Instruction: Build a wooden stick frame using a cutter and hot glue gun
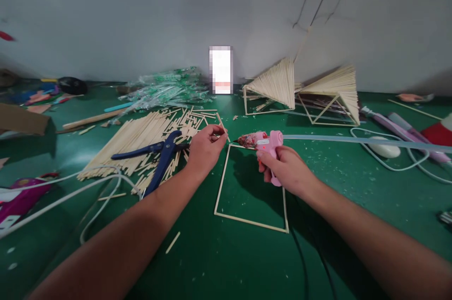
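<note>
My left hand (205, 148) pinches a thin wooden stick (223, 127), holding it just above the far left corner of a square stick frame (247, 221) that lies on the green table. My right hand (285, 168) grips a pink hot glue gun (265, 143). Its glue-crusted nozzle points left toward the end of the stick. A long clear glue rod (353, 140) sticks out of the gun's back to the right.
A heap of loose sticks (141, 136) and blue-handled cutters (160, 155) lie left of my hand. Two finished stick structures (278, 84) stand at the back by the wall. White cables (70, 191), plastic wrappers (169, 87) and tools (399, 126) are scattered around.
</note>
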A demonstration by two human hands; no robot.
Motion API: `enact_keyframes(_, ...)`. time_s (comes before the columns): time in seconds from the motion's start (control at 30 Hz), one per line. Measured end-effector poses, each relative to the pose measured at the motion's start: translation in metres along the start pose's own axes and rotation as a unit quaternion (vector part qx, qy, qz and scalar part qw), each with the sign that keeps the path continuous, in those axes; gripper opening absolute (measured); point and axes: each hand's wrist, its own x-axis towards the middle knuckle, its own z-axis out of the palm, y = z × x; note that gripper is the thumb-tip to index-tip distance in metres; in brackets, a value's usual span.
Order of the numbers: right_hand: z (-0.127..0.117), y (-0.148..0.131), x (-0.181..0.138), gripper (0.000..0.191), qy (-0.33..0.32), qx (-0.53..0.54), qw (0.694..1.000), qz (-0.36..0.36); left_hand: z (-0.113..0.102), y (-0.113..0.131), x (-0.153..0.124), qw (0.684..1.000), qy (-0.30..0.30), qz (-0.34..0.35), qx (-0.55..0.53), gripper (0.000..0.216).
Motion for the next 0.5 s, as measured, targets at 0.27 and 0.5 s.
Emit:
enact_keyframes(0.27, 0.0061, -0.003, 0.0041, 0.032, -0.025, 0.031, 0.999, 0.009, 0.0022, -0.0007, 0.001, 1.0, -0.001, -0.002, 0.011, 0.01)
enact_keyframes(0.5, 0.0067, -0.0043, 0.0065, 0.034, -0.033, 0.044, 0.998, 0.022, 0.0009, -0.0014, 0.0013, 1.0, -0.007, -0.002, 0.013, 0.011)
